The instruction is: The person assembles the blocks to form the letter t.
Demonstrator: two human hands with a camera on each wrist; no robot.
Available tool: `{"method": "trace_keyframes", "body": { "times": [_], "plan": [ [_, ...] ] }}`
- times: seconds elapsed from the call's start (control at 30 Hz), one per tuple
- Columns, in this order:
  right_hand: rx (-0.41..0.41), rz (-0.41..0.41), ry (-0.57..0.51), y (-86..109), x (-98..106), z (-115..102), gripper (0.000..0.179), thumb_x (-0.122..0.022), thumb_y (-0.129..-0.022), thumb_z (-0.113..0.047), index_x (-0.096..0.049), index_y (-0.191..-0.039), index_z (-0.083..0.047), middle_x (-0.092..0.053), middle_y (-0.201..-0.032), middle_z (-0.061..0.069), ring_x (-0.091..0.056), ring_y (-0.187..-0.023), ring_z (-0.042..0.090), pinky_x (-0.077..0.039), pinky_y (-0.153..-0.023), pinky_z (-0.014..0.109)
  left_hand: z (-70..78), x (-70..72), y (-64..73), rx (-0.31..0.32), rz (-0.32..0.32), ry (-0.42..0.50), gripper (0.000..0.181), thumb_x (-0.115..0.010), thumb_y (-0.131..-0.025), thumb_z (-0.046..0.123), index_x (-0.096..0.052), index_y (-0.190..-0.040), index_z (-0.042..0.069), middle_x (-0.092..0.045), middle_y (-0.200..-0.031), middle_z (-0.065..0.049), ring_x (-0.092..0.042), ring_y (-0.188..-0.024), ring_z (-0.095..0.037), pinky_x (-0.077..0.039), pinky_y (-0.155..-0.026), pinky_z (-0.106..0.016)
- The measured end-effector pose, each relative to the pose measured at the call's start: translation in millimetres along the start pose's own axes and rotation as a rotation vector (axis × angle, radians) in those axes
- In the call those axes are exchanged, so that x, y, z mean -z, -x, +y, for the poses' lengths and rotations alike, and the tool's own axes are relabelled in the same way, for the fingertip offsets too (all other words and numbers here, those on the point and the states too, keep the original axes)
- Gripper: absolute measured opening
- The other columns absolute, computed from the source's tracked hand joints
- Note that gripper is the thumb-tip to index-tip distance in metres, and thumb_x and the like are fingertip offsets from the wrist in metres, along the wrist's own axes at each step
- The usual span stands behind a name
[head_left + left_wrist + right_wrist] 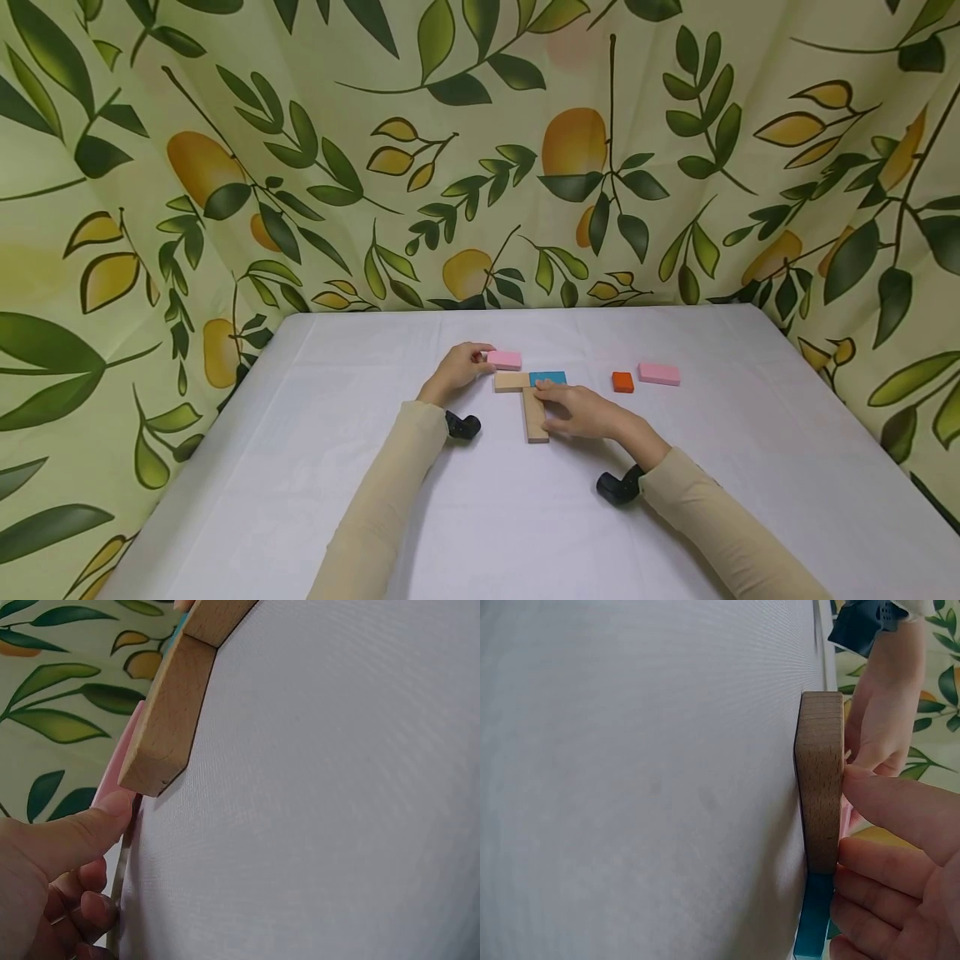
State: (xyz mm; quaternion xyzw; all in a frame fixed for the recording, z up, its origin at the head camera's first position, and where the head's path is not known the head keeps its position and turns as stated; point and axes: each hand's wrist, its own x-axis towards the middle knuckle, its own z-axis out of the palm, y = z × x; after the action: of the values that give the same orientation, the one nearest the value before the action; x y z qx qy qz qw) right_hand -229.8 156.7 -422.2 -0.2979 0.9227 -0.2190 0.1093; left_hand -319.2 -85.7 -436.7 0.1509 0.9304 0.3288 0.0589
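Note:
Held at its left end is a pink block [504, 360], with the thumb and fingers of my left hand [460, 367] around that end. In the left wrist view the thumb [82, 832] presses the end of the pink block [118, 766]. My right hand [588, 412] holds a long wooden block [535, 417] that points toward me, its thumb near the right edge and its fingers toward the far end. A second wooden block [511, 382] lies crosswise in line with a blue block [548, 378]; the long one meets them from the near side, forming a T.
To the right lie a small red block [622, 382] and another pink block [659, 373]. The white-covered table [300, 467] ends at a patterned curtain [480, 167] behind. Dark wrist cameras [618, 488] hang under both wrists.

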Motion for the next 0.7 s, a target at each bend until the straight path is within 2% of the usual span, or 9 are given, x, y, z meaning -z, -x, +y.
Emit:
{"method": "trace_keyframes", "body": {
  "times": [0.2, 0.43, 0.7],
  "plan": [
    [0.003, 0.002, 0.0, 0.2, 0.1, -0.3, 0.055, -0.066, -0.091, -0.021, -0.049, -0.138, 0.003, -0.041, -0.151, 0.02, -0.037, -0.142, 0.038, -0.034, -0.114, 0.051, -1.1, 0.0, -3.6, -0.006, -0.027, -0.032, 0.036, -0.066, -0.09, 0.018, -0.064, -0.125, 0.011, -0.055, -0.086, -0.005, -0.046, -0.082, -0.015, -0.035, -0.074, -0.024],
    [0.003, 0.003, -0.002, 0.0, 0.2, -0.1, 0.056, -0.067, -0.09, -0.021, -0.049, -0.138, 0.003, -0.041, -0.151, 0.02, -0.037, -0.142, 0.038, -0.034, -0.113, 0.051, -1.7, -0.3, -3.4, -0.013, -0.032, -0.061, 0.041, -0.064, -0.092, 0.018, -0.06, -0.132, 0.012, -0.053, -0.084, -0.005, -0.045, -0.081, -0.014, -0.034, -0.073, -0.024],
    [0.014, 0.011, -0.004, 0.6, 0.4, -1.1, 0.055, -0.066, -0.09, -0.021, -0.05, -0.137, 0.003, -0.041, -0.151, 0.021, -0.038, -0.142, 0.039, -0.035, -0.113, 0.051, -4.6, -2.7, -1.8, -0.074, 0.036, -0.035, 0.045, -0.068, -0.089, 0.012, -0.058, -0.132, 0.005, -0.057, -0.083, -0.008, -0.046, -0.077, -0.013, -0.036, -0.068, -0.021]
  ]
}}
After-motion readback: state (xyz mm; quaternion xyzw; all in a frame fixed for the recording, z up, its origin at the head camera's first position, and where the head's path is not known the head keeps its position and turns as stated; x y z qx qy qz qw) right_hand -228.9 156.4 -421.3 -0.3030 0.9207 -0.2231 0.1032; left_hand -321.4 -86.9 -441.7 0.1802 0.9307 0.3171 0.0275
